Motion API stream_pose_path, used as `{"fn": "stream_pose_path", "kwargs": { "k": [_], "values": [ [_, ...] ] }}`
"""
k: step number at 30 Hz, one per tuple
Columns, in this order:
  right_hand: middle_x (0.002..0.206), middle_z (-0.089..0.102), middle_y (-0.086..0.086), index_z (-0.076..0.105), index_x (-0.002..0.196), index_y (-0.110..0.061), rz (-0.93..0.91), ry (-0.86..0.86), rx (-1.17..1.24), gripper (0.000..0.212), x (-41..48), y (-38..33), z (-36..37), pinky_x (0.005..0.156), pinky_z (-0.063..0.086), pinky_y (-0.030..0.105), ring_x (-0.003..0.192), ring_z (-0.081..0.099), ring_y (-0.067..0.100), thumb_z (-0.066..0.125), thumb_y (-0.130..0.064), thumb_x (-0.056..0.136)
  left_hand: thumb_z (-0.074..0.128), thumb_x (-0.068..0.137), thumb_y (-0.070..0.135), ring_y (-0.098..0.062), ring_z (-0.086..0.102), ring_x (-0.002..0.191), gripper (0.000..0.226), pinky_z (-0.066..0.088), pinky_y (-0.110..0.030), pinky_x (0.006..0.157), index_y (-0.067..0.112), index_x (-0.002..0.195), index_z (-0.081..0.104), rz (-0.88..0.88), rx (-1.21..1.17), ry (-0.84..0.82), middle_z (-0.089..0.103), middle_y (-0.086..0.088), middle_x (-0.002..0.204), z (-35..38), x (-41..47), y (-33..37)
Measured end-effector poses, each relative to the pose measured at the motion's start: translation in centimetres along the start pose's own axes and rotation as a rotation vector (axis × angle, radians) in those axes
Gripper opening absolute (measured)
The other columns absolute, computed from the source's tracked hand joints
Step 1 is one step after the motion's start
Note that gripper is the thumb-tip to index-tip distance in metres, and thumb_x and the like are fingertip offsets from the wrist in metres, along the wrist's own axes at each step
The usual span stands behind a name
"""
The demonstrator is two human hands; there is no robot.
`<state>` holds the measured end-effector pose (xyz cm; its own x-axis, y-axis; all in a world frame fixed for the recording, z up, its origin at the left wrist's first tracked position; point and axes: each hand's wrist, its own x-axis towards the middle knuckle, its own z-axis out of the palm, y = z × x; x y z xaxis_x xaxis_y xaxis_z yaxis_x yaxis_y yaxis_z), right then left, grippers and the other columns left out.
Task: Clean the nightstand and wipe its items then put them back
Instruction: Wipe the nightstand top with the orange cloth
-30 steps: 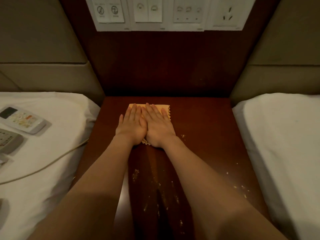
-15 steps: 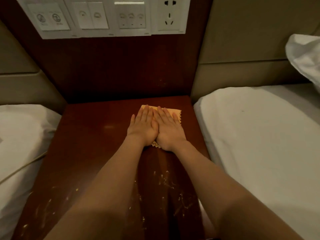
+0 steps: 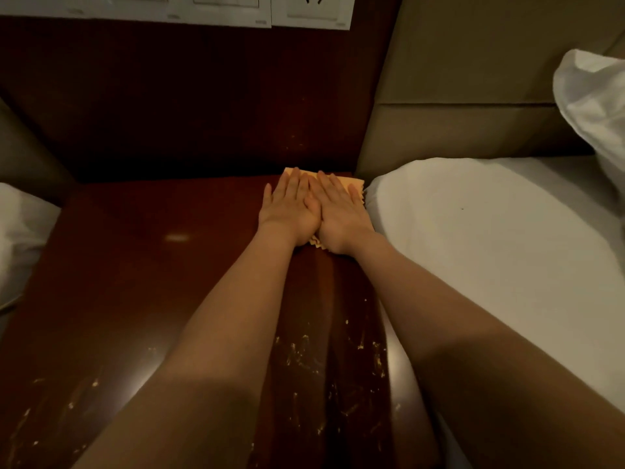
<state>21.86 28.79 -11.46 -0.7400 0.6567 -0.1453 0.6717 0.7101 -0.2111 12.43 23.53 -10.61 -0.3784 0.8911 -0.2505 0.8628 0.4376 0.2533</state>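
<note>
I see the thin orange cloth with a zigzag-cut edge point(image 3: 355, 182) lying flat at the far right corner of the dark reddish-brown, glossy wooden nightstand top point(image 3: 152, 265), a little right of the frame's centre. Only its far strip and a small toothed bit near the wrists show; the rest is under the hands. My left hand point(image 3: 287, 211) and right hand point(image 3: 341, 218) lie palm-down on it side by side, thumbs touching, fingers straight and close together, pressing the cloth rather than gripping it. The cloth's right edge sits just beside the rounded edge of the smooth white bed sheet point(image 3: 490, 248) that fills the right of the frame.

Pale crumbs and smeared streaks point(image 3: 304, 350) are scattered over the polished wood in the lower middle, between and beside the forearms, with more at lower left. Behind the nightstand rises a dark wooden back panel point(image 3: 203, 96), and along the top edge runs a white plastic switch-and-socket plate point(image 3: 311, 8). A tan padded headboard point(image 3: 473, 62) stands at upper right, a crumpled white pillow point(image 3: 595, 106) at the far right edge, and another white bedding edge point(image 3: 20, 238) at the left
</note>
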Motion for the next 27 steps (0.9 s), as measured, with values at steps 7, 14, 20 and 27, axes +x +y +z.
{"fn": "stream_pose_path", "kwargs": {
  "k": [7, 14, 20, 27],
  "values": [
    [0.159, -0.012, 0.001, -0.006, 0.151, -0.018, 0.008, -0.011, -0.005, 0.070, -2.1, -0.2, 0.4, 0.116, -0.008, 0.043, 0.146, -0.013, 0.019, 0.036, -0.035, 0.097, 0.006, 0.099, 0.028, -0.013, -0.017, 0.144, 0.053, -0.010, -0.036, 0.117, 0.016, 0.149, -0.009, 0.018, -0.002, -0.003, -0.017, 0.001, 0.157, 0.4, -2.0, 0.4],
    [0.158, -0.014, 0.001, -0.008, 0.150, -0.019, 0.031, -0.020, -0.016, 0.069, -7.1, -0.7, 1.2, 0.116, -0.009, 0.043, 0.146, -0.014, 0.018, 0.033, -0.036, 0.098, 0.007, 0.100, 0.029, -0.013, -0.018, 0.144, 0.053, -0.011, -0.037, 0.116, 0.016, 0.149, -0.009, 0.054, -0.023, -0.030, -0.018, 0.001, 0.157, 1.9, -6.4, 1.5],
    [0.158, -0.015, 0.002, -0.010, 0.150, -0.017, 0.063, -0.034, -0.018, 0.072, -11.8, -1.7, 2.0, 0.117, -0.011, 0.044, 0.145, -0.016, 0.018, 0.033, -0.039, 0.097, 0.006, 0.100, 0.030, -0.013, -0.019, 0.144, 0.053, -0.012, -0.036, 0.116, 0.017, 0.149, -0.010, 0.078, -0.023, -0.071, -0.019, 0.001, 0.157, 2.9, -10.4, 2.3],
    [0.158, -0.017, 0.003, -0.010, 0.150, -0.016, 0.130, -0.043, 0.011, 0.074, -16.7, -3.2, 2.8, 0.117, -0.011, 0.044, 0.145, -0.017, 0.019, 0.035, -0.040, 0.096, 0.005, 0.100, 0.030, -0.012, -0.020, 0.143, 0.053, -0.011, -0.036, 0.116, 0.016, 0.149, -0.010, 0.120, 0.007, -0.119, -0.020, 0.002, 0.156, 3.9, -14.9, 2.7]
  ]
}}
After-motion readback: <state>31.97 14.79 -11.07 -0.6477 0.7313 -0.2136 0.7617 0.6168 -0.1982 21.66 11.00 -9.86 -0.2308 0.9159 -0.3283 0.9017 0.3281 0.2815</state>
